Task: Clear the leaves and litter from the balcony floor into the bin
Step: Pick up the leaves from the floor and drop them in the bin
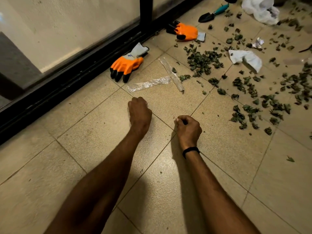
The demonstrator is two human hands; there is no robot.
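The left hand (139,114) and right hand (188,128) hover as empty fists. Right of the near glove (125,65), leaves (202,62) lie scattered, probably light and crumbly; best scooped in handfuls.

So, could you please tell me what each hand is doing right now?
Left hand: closed fist, nothing visibly held.
Right hand: closed fist, nothing visibly held.

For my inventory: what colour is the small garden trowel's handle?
Teal handle; head view best.

Two bare forearms (109,174) — a thin black band (190,150) circles the right wrist.
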